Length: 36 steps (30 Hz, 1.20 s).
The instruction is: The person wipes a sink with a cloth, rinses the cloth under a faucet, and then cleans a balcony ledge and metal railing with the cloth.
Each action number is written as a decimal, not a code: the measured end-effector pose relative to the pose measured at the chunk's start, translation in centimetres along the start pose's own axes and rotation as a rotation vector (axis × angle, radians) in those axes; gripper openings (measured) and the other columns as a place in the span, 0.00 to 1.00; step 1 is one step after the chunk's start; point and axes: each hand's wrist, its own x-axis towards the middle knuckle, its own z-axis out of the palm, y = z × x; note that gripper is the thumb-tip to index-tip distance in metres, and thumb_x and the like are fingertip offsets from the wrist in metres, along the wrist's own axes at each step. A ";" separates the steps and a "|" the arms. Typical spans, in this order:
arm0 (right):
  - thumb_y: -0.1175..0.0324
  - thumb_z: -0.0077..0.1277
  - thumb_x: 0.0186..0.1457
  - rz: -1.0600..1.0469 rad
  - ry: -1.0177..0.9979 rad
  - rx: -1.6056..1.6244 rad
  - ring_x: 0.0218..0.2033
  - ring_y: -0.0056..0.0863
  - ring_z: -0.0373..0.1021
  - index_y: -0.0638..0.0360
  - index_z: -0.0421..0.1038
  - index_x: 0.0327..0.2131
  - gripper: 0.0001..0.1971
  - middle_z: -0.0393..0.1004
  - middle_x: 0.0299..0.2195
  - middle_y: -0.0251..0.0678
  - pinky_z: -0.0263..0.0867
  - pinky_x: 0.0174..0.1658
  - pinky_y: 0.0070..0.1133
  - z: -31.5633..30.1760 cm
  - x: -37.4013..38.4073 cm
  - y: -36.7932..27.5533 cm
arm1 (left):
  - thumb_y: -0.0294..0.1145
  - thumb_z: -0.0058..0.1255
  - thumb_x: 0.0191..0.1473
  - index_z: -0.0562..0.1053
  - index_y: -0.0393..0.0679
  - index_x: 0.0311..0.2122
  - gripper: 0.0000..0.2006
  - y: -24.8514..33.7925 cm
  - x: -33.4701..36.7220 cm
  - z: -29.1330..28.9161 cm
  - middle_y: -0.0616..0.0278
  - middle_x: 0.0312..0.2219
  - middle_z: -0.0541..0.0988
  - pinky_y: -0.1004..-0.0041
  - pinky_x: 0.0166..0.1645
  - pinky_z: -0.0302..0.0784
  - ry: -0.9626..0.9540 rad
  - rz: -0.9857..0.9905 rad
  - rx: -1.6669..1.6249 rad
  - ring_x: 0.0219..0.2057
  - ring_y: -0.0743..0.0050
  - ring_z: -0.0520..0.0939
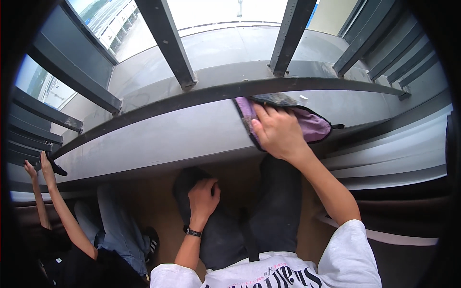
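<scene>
A purple cloth with a black border and a small hanging loop point(314, 126) lies bunched on the pale window ledge point(158, 134), partly under the lower rail. My right hand point(278, 128) presses on it from above, fingers bent into its folds. A dark, dirty-looking patch shows along the cloth's far side. On my left knee rests my left hand point(203, 198), with nothing visible in it and a gap between thumb and fingers. A dark band circles that wrist.
Dark metal bars point(168, 43) rise from a curved lower rail point(230, 90) ahead of me. White draped fabric point(398, 149) hangs at the right. Another person's hands point(46, 168) hold a black cloth-like thing point(58, 168) near the bars at far left; their legs point(117, 225) are beside me.
</scene>
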 end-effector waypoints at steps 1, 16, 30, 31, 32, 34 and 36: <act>0.57 0.42 0.61 -0.077 0.045 0.039 0.41 0.42 0.73 0.59 0.69 0.52 0.21 0.76 0.42 0.46 0.66 0.47 0.36 1.0 0.8 -2.2 | 0.28 0.54 0.49 0.78 0.43 0.35 0.07 -0.2 -0.2 -0.1 0.56 0.32 0.81 0.63 0.39 0.78 0.001 0.004 -0.011 0.35 0.55 0.81; 0.52 0.40 0.60 -0.394 0.011 0.361 0.55 0.40 0.67 0.52 0.67 0.56 0.25 0.71 0.53 0.44 0.58 0.60 0.38 9.0 12.3 -16.5 | 0.28 0.53 0.49 0.77 0.44 0.32 0.05 1.2 -0.2 -1.1 0.59 0.26 0.78 0.64 0.34 0.76 -0.048 0.055 0.147 0.29 0.59 0.79; 0.44 0.34 0.62 -0.133 -0.146 0.111 0.54 0.40 0.68 0.46 0.65 0.57 0.27 0.72 0.51 0.45 0.59 0.60 0.37 7.8 26.6 -5.4 | 0.31 0.54 0.48 0.78 0.47 0.34 0.07 -0.1 -0.1 0.5 0.62 0.25 0.79 0.65 0.32 0.77 -0.126 0.007 0.141 0.29 0.62 0.80; 0.43 0.34 0.62 -0.105 -0.148 0.100 0.54 0.40 0.68 0.46 0.64 0.58 0.27 0.72 0.51 0.45 0.59 0.59 0.36 7.5 27.2 -3.9 | 0.31 0.54 0.48 0.78 0.47 0.34 0.07 -0.2 0.1 0.7 0.62 0.26 0.79 0.65 0.32 0.77 -0.133 -0.011 0.137 0.29 0.61 0.80; 0.43 0.34 0.62 -0.072 -0.150 0.089 0.55 0.40 0.68 0.46 0.64 0.58 0.28 0.73 0.51 0.45 0.60 0.59 0.36 7.1 27.6 -2.3 | 0.31 0.54 0.48 0.78 0.47 0.34 0.07 -0.2 0.3 0.9 0.62 0.26 0.79 0.65 0.32 0.77 -0.135 -0.008 0.137 0.29 0.61 0.80; 0.43 0.34 0.63 0.038 -0.109 0.065 0.54 0.40 0.69 0.46 0.63 0.59 0.28 0.73 0.51 0.43 0.61 0.58 0.36 6.0 27.8 2.0 | 0.30 0.55 0.47 0.79 0.46 0.34 0.07 0.1 0.9 1.5 0.61 0.27 0.80 0.65 0.34 0.77 -0.162 0.000 0.111 0.30 0.60 0.81; 0.43 0.35 0.62 -0.031 -0.126 0.070 0.54 0.39 0.69 0.47 0.66 0.57 0.27 0.73 0.51 0.42 0.62 0.58 0.35 5.9 28.2 5.8 | 0.29 0.55 0.47 0.79 0.46 0.34 0.07 -0.2 0.6 1.1 0.60 0.28 0.80 0.65 0.35 0.78 -0.162 -0.020 0.110 0.31 0.59 0.81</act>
